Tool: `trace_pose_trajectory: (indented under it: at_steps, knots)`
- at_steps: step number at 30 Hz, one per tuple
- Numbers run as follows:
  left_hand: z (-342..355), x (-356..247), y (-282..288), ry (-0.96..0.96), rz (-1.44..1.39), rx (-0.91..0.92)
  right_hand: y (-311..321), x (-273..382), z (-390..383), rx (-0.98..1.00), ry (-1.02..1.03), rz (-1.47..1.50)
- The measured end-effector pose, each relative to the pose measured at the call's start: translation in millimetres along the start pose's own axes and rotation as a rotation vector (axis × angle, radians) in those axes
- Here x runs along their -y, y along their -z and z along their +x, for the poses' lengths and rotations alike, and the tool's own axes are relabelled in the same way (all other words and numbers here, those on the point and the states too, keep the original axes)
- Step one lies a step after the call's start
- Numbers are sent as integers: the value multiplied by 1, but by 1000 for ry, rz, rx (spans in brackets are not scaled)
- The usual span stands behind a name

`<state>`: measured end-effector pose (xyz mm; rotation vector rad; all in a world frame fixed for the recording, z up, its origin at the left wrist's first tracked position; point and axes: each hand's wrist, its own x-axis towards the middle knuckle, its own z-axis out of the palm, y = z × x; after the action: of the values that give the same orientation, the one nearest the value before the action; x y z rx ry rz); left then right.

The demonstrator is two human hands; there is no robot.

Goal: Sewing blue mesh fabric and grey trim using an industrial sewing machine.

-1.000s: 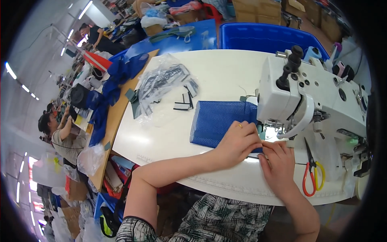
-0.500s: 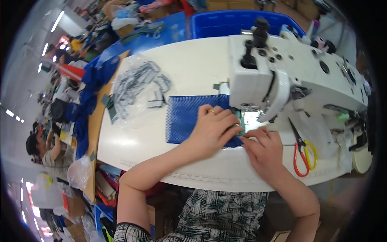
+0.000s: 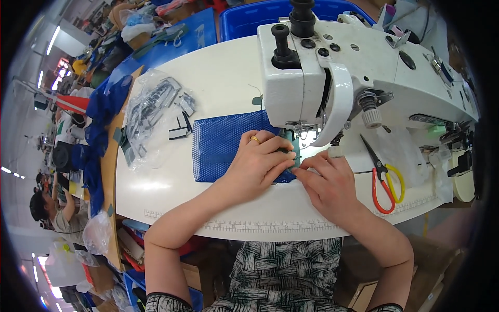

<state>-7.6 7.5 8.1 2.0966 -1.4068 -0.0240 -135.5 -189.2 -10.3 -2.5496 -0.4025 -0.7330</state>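
A blue mesh fabric piece lies flat on the white sewing table, its right edge beside the needle area of a white sewing machine. Along that edge runs a narrow green strip. My left hand rests over the mesh, fingers bent and pinched on its right edge at the strip. Close by, my right hand pinches the near corner of the mesh where the strip ends; the fingertips partly hide the hold. Both hands sit just on my side of the lit presser foot.
Scissors with red and yellow handles lie right of my right hand. A clear plastic bag of grey pieces is at the left. Behind the machine stands a blue bin. A person works far left.
The view has shifted, so table and machine appear farther left and the machine larger. Both hands keep their hold at the mesh edge, with fingers slightly moved along the strip.
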Motion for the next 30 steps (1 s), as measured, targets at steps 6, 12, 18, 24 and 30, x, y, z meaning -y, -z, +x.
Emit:
trace_pose_trajectory:
  at_steps: [6,12,18,24,30]
  knots:
    - [0,-6,4,0,-7,37,1,3,0,24,-75,22]
    - [3,-5,2,-48,73,-38,0,1,0,20,-104,33]
    - [5,0,-1,32,83,-50,0,-1,0,45,-135,7]
    - [8,4,-1,62,58,-43,2,-2,3,66,-156,9]
    - [12,9,-1,104,82,-28,-4,-7,4,39,-124,-68]
